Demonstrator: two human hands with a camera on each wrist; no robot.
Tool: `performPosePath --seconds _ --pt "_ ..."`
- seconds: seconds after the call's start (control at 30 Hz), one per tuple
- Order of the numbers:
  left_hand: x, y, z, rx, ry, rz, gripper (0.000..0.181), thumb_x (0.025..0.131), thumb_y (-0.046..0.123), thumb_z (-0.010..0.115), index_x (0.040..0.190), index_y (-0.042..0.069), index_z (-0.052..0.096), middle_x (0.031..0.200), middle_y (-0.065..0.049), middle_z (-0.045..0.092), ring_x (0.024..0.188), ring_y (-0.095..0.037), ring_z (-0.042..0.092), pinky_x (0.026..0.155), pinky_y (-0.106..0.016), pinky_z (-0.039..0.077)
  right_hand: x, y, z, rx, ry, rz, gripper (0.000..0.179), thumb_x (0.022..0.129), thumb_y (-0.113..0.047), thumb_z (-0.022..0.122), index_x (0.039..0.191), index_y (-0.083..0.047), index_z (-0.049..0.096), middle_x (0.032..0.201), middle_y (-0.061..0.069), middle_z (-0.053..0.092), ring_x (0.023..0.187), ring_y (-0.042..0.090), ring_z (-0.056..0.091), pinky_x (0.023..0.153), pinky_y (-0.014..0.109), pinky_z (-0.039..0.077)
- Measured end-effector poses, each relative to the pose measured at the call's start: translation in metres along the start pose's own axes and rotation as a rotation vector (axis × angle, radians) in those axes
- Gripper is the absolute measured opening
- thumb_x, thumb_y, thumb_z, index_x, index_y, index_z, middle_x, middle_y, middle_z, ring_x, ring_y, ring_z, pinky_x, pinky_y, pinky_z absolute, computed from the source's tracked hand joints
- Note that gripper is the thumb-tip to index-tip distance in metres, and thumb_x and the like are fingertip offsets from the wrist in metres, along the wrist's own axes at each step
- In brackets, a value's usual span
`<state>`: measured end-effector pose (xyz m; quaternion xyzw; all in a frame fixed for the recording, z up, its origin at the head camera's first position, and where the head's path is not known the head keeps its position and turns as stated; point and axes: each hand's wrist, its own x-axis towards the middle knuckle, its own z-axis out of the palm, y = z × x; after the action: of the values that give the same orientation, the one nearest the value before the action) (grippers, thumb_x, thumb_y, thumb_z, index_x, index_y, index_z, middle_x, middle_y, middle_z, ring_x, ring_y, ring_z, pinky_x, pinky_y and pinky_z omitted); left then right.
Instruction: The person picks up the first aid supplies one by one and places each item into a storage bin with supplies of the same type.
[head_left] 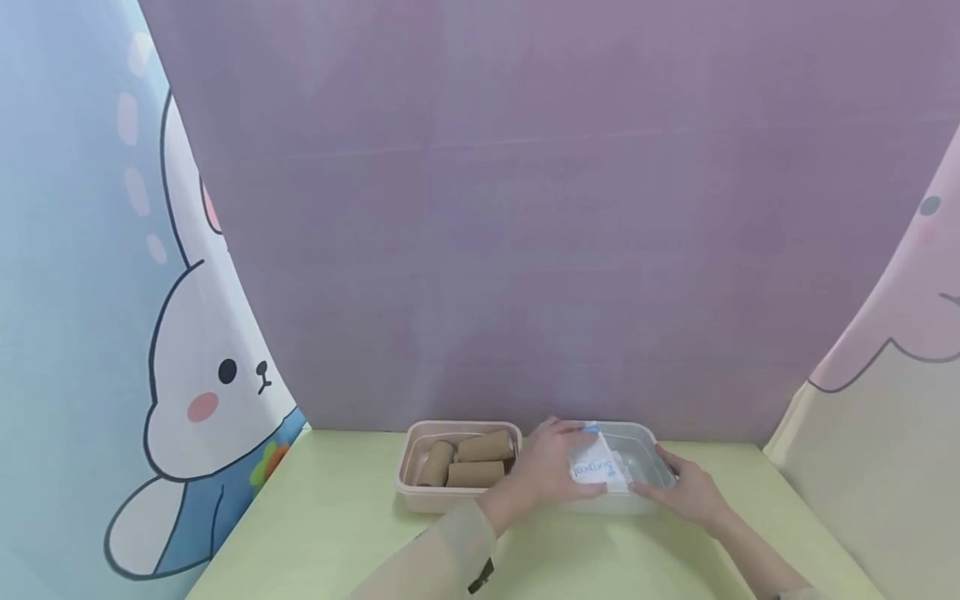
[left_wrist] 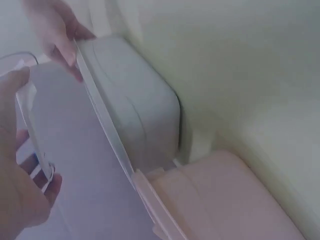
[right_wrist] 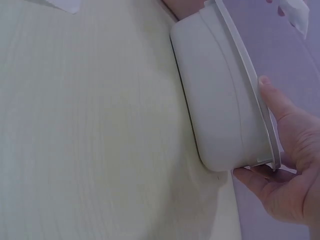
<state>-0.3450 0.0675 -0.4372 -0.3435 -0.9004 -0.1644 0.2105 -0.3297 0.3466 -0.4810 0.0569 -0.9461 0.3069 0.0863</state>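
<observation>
My left hand [head_left: 550, 462] pinches a flat white packet [head_left: 591, 465] with blue print reading "Surgical", over the white plastic bin [head_left: 626, 505]. In the left wrist view the thumb and fingers hold opposite edges of the packet, above the bin's rim. At the bin's right end my right hand [head_left: 693, 493] grips the rim, thumb on the near side and fingers round the far corner. The right wrist view shows the thumb against the rim and fingers curled below it. Part of the bin's inside is hidden behind the packet and left hand.
A pink bin [head_left: 435, 502] stands close to the left of the white one, with several brown cardboard tubes [head_left: 477, 475] inside. Both bins sit at the back of the pale green table [head_left: 337, 517], against a purple backdrop [head_left: 480, 250]. Printed cloth hangs at both sides.
</observation>
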Motion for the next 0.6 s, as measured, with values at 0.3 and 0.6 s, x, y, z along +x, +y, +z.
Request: performPosePath --seconds 0.3,0.6 --pt "0.019 -0.009 0.002 -0.024 0.016 -0.132 0.075 0.081 0.061 0.085 0.144 0.025 0.068 0.151 -0.003 0.065 0.137 -0.022 0.062 0.114 -0.039 0.053 0.002 0.004 -0.001 -0.005 -0.004 -0.009 0.106 0.086 -0.05 0.087 0.155 0.016 0.039 0.145 0.043 0.054 0.13 0.059 0.059 0.103 0.063 0.056" --pt "0.034 0.0 0.021 -0.02 -0.065 -0.182 0.075 0.083 0.062 0.084 0.146 0.026 0.066 0.153 -0.002 0.064 0.141 -0.022 0.06 0.118 -0.037 0.05 0.003 0.008 0.003 0.0 0.001 -0.025 0.104 0.086 -0.048 0.087 0.154 0.016 0.04 0.142 0.043 0.056 0.123 0.056 0.065 0.097 0.059 0.061"
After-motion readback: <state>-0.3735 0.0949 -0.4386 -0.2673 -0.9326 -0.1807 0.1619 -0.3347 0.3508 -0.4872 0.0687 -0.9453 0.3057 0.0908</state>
